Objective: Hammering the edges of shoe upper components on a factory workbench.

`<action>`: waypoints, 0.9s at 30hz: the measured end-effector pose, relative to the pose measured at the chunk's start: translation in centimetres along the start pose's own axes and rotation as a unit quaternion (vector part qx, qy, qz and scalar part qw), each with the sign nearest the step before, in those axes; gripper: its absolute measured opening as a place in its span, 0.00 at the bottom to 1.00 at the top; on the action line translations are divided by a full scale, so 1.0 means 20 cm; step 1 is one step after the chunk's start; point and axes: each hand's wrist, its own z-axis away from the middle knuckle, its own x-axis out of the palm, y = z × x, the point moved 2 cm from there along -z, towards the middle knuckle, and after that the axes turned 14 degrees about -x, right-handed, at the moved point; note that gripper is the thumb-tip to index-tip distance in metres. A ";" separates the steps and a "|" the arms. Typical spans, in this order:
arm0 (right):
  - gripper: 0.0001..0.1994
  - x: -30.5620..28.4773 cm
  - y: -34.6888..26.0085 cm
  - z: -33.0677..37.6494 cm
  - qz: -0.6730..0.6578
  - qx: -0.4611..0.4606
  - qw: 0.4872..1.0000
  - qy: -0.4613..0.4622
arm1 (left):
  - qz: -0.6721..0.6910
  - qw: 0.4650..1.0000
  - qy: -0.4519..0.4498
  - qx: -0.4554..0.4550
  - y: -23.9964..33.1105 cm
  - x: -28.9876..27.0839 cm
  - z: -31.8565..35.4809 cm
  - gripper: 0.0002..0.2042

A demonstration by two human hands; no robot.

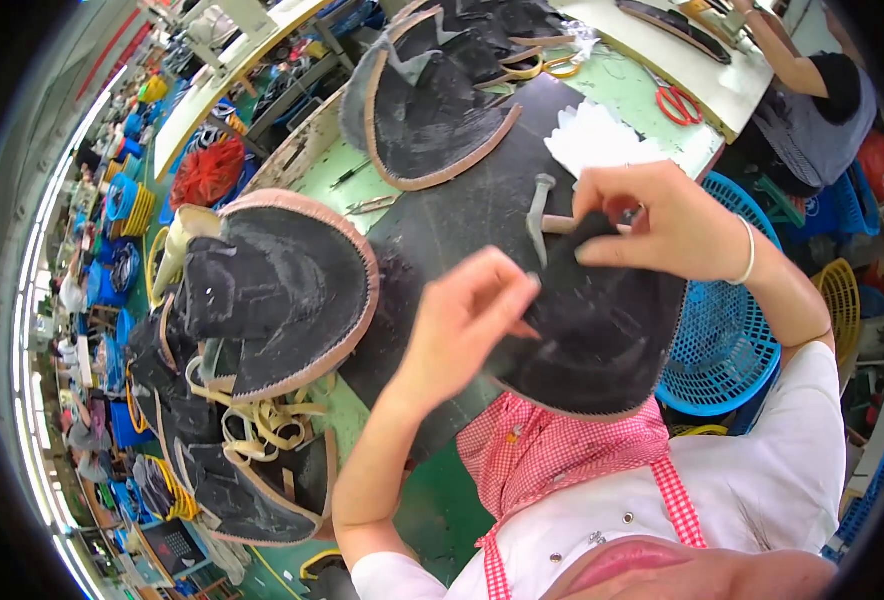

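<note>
A black shoe upper [592, 345] with a tan rim lies at the front edge of the bench, in front of my body. My right hand [657, 220] pinches a dark flap at its far end between thumb and fingers. Over the near-left side of this upper hovers my left hand [467, 325], slightly blurred, its fingers curled and thumb against them. Whatever it holds, if anything, I cannot make out. Just beyond the flap rests a metal hammer [539, 215], its wooden handle partly behind my right hand.
Other black uppers [292, 290] are piled at left, with cream strips [267, 425] beside them, and more uppers [432, 125] lie at the back. Red-handled scissors [677, 105] lie at back right, near white material [602, 140]. A blue basket [727, 330] stands at right. A co-worker [812, 110] sits beyond.
</note>
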 end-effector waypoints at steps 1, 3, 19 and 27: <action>0.14 0.00 0.00 0.04 -0.008 0.007 0.999 -0.032 | 0.006 0.999 -0.046 -0.012 -0.05 0.03 0.03 0.07; 0.14 0.03 0.02 0.12 -0.035 0.022 0.996 -0.077 | -0.087 0.990 -0.101 -0.050 -0.13 0.05 0.05 0.10; 0.13 0.29 0.38 0.18 -0.188 0.137 0.973 0.007 | 0.267 0.933 -0.110 -0.214 -0.46 0.09 -0.05 0.26; 0.13 0.32 0.36 0.22 -0.151 0.126 0.980 0.031 | 0.207 0.952 -0.080 -0.210 -0.44 0.08 -0.04 0.12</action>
